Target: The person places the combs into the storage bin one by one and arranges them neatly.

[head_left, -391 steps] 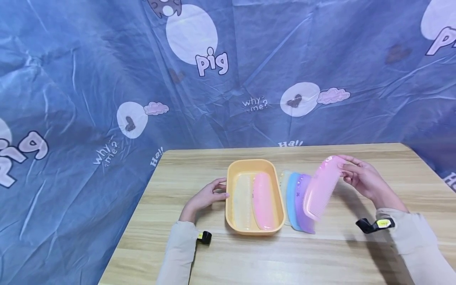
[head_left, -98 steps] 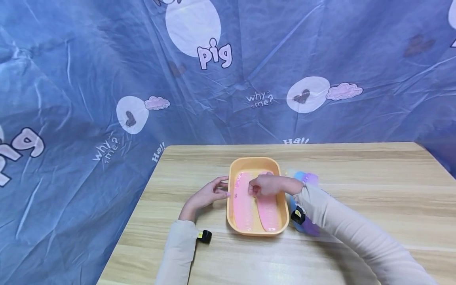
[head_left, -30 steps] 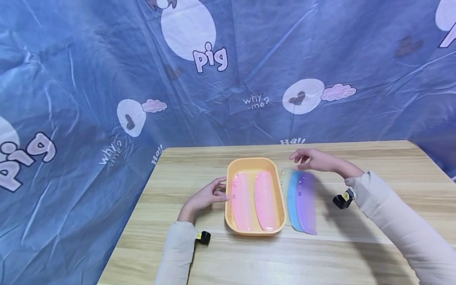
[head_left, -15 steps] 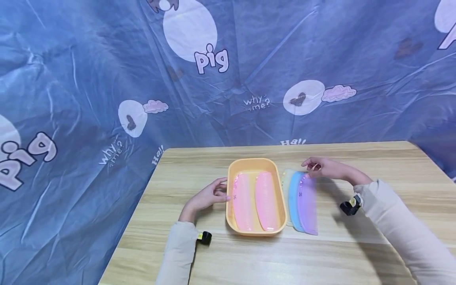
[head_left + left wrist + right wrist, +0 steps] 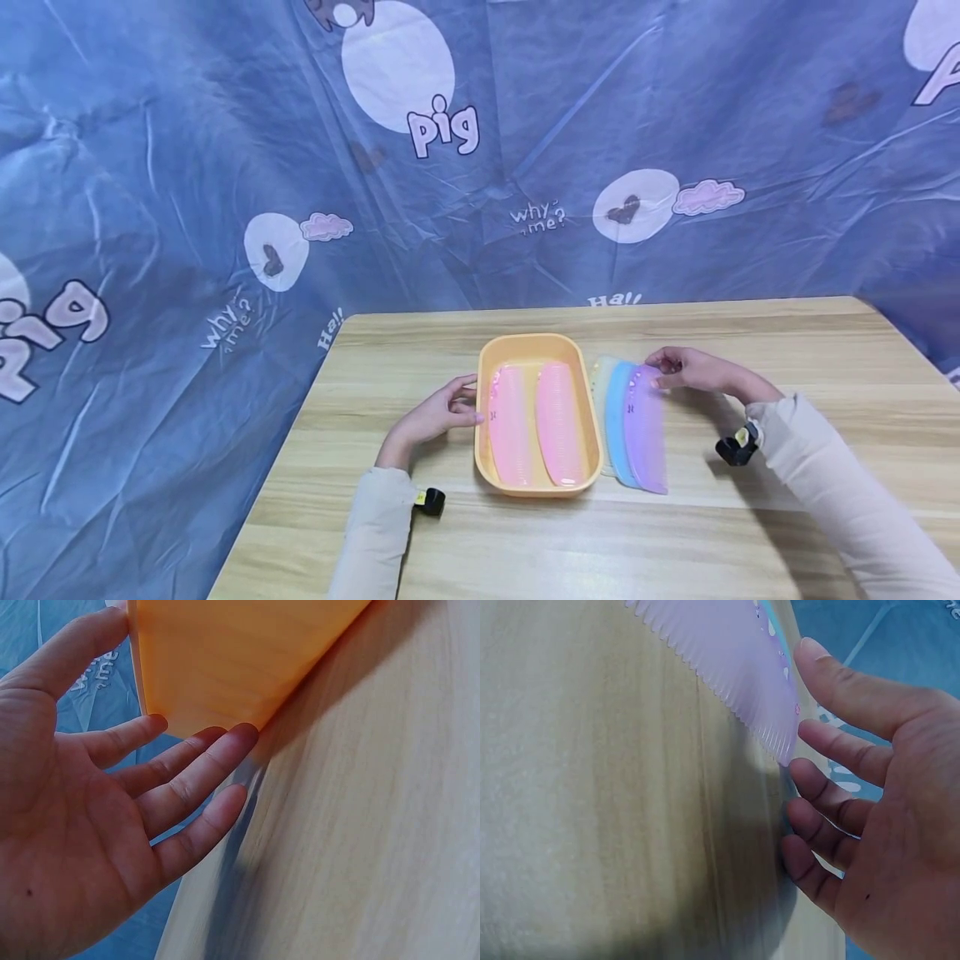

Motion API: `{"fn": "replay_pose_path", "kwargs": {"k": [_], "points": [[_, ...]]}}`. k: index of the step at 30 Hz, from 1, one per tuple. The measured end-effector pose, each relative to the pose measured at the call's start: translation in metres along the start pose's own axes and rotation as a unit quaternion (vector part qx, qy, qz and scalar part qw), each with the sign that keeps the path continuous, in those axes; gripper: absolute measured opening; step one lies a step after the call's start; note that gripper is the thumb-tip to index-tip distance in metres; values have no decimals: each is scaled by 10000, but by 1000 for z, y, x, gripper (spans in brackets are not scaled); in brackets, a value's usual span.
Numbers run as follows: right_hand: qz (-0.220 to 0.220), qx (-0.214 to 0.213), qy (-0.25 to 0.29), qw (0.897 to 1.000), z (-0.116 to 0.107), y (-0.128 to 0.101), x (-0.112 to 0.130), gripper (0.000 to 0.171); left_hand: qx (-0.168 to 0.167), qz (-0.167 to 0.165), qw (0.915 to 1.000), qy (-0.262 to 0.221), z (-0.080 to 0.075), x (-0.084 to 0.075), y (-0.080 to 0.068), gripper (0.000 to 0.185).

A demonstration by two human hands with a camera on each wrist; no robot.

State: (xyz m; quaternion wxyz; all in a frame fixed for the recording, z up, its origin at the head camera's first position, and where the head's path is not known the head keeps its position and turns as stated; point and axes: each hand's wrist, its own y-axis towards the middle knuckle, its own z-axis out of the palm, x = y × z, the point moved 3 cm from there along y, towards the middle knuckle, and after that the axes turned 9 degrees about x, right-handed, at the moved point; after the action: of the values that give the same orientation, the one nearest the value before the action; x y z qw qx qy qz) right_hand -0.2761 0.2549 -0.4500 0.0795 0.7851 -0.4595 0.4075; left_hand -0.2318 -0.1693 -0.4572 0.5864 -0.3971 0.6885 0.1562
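Note:
An orange tray (image 5: 528,341) sits mid-table with two pink combs (image 5: 508,427) (image 5: 559,425) lying side by side in it. My left hand (image 5: 450,407) rests open against the tray's left wall; in the left wrist view its straight fingers (image 5: 217,761) touch the orange tray (image 5: 225,652). Right of the tray lie three overlapping combs: a pale one (image 5: 599,387), a blue one (image 5: 617,417) and a purple one (image 5: 647,432) on top. My right hand (image 5: 678,368) is at the purple comb's far end. Its fingers (image 5: 832,742) are loosely spread beside the purple comb (image 5: 727,660), not closed on it.
The wooden table (image 5: 787,517) is backed and flanked on the left by a blue printed cloth (image 5: 225,208). A small black camera (image 5: 735,447) sits on my right wrist and another (image 5: 431,500) on my left.
My right hand put a pink comb in the tray, drew back over the table's far side, and has now come down to the purple comb's far end. The left hand has stayed put.

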Motion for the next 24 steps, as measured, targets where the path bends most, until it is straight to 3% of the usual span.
{"fn": "replay_pose_path", "kwargs": {"k": [17, 24], "points": [[52, -233, 251, 9994, 7, 0, -8, 49, 62, 3, 10000, 31, -1, 2, -2, 76], [22, -322, 304, 9990, 10, 2, -12, 47, 115, 157, 9997, -128, -1, 3, -1, 75]]}}
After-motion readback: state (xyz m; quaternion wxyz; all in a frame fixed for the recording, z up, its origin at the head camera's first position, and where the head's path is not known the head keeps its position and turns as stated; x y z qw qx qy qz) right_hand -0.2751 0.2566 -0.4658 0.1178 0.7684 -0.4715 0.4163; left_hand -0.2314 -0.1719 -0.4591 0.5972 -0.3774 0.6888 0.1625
